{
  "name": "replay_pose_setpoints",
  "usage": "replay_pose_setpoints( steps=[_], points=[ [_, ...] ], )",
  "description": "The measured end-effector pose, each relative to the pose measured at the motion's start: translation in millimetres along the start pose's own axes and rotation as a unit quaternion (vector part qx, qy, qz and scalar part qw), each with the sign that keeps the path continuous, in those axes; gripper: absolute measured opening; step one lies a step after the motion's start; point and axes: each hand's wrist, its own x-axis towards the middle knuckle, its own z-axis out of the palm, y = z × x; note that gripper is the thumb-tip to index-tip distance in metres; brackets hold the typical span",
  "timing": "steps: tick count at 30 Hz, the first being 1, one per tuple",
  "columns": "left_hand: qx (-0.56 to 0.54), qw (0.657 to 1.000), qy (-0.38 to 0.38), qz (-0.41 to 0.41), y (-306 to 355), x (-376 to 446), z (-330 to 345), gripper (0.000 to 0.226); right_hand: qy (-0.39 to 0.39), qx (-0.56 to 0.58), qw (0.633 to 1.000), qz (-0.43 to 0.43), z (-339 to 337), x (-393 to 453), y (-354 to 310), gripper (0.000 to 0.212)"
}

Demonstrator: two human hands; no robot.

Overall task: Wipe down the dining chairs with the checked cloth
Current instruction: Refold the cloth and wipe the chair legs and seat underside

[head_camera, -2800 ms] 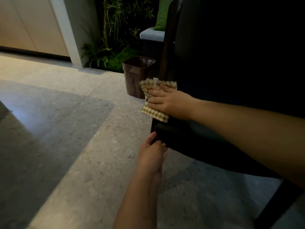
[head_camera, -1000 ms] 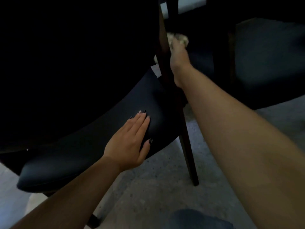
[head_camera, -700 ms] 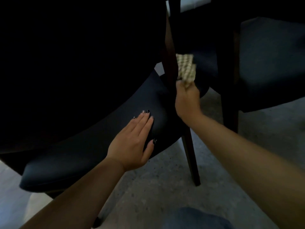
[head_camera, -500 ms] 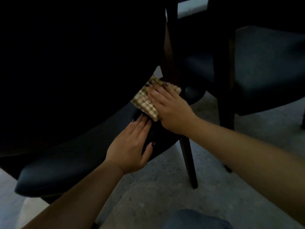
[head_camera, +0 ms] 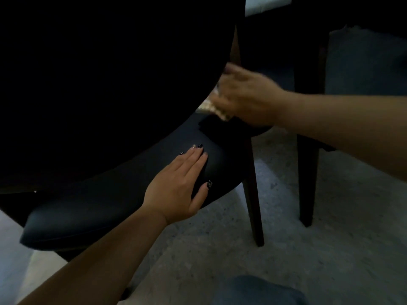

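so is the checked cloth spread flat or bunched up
Cannot tell: the right hand covers the checked cloth, and its edge is blurred.

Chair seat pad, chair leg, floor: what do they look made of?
Dark curved chair seat pad: probably leather or faux leather, going by its smooth, seamless skin with a soft sheen along the rounded edge. Slim dark tapered chair leg: likely stained wood, though no grain is visible in this light. Grey speckled floor: looks like terrazzo or stone tile, with fine flecks and a matte finish.

surface: speckled grey floor (head_camera: 308, 249) | on it: dark chair leg (head_camera: 253, 194), second chair's leg (head_camera: 307, 183)
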Motion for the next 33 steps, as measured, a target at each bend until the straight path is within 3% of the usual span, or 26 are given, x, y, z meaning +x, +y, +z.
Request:
replay_pose_setpoints(
  steps=[2,4,7,9,11,13,17,20,21,22,24,27,28,30,32,33],
  points=[
    [-0.009,1.000,0.003,0.000,-1,0,1,0.065,0.071,0.065,0.995,0.038,2,-1,14,0.037],
    [-0.013,1.000,0.004,0.001,0,0,1,0.065,0.095,0.103,0.990,0.013,13,-14,-3,0.039],
    [-0.011,1.000,0.004,0.002,0,1,1,0.065,0.036,0.185,0.982,-0.025,22,-43,-57,0.044],
    [-0.015,1.000,0.008,0.003,-2,2,2,0.065,0.008,0.257,0.966,0.031,21,-47,-77,0.047],
    [-0.022,1.000,0.008,0.005,-2,1,3,0.065,0.011,0.369,0.923,0.107,11,-45,-86,0.051],
    [-0.020,1.000,0.005,0.005,-2,0,3,0.065,0.025,0.519,0.826,0.218,-8,-45,-93,0.051],
    [0.001,1.000,-0.001,0.010,-1,1,3,0.066,0.050,0.717,0.561,0.411,-54,-59,-104,0.041],
    [0.007,1.000,-0.020,0.005,2,0,0,0.068,0.158,0.810,0.350,0.442,-91,-61,-88,0.044],
    [0.003,1.000,-0.031,0.000,3,-1,-2,0.069,0.195,0.819,0.292,0.454,-103,-62,-77,0.046],
    [-0.005,0.999,-0.046,-0.005,4,0,-3,0.069,0.225,0.814,0.258,0.469,-117,-64,-63,0.046],
    [-0.022,0.996,-0.092,-0.009,1,3,-10,0.068,0.276,0.787,0.255,0.490,-149,-66,-31,0.045],
    [-0.051,0.982,-0.183,-0.014,-2,9,-30,0.068,0.370,0.735,0.314,0.473,-197,-61,20,0.040],
    [-0.056,0.978,-0.199,-0.019,-2,10,-40,0.067,0.408,0.704,0.354,0.461,-213,-55,38,0.039],
    [-0.057,0.983,-0.176,-0.012,2,10,-67,0.062,0.455,0.618,0.468,0.438,-239,-30,69,0.038],
    [-0.064,0.991,-0.118,0.008,12,3,-102,0.057,0.426,0.582,0.577,0.384,-261,8,85,0.032],
    [-0.065,0.994,-0.090,0.017,17,-3,-121,0.055,0.369,0.571,0.638,0.361,-271,27,85,0.030]
  ],
)
